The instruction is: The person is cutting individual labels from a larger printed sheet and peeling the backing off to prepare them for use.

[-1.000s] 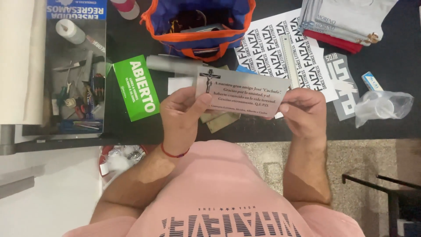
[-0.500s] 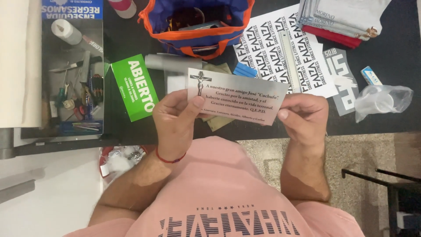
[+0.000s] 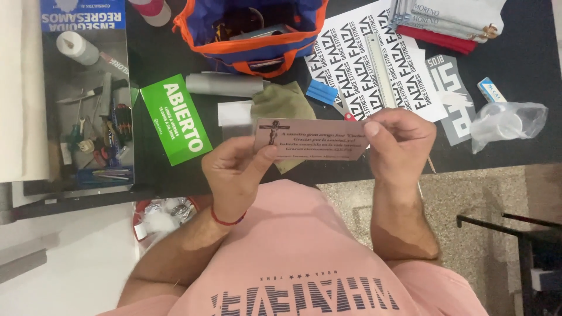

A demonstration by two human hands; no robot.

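In front of you is the dark worktable (image 3: 527, 64), and on it stand the blue bag with orange trim (image 3: 252, 44), the white sheet of black lettering (image 3: 374, 64) and the green sign (image 3: 175, 120), going from bigger to smaller. Above the table's near edge you hold the pale pink card with a small cross (image 3: 310, 139) flat and level. Your left hand (image 3: 237, 172) pinches its left end between thumb and fingers, and your right hand (image 3: 401, 146) pinches its right end.
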